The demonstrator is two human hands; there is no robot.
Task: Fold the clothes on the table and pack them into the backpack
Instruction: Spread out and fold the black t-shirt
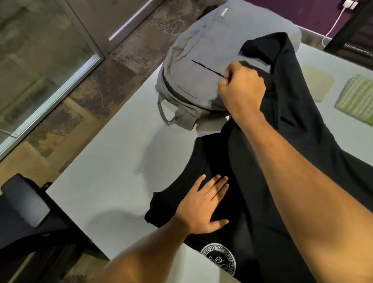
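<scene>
Flattened left hand (204,206) pinned the black printed cotton T-shirt (244,216) to the bench (114,173) while the right hand (241,85) pinched its raised edge; folding evenly likely required steady tension.

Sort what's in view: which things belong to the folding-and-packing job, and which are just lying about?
Job: black T-shirt, grey backpack, left hand flat on the shirt, right hand gripping its fabric.
Lying about: green striped cloth, office chair, white charger cable.
</scene>
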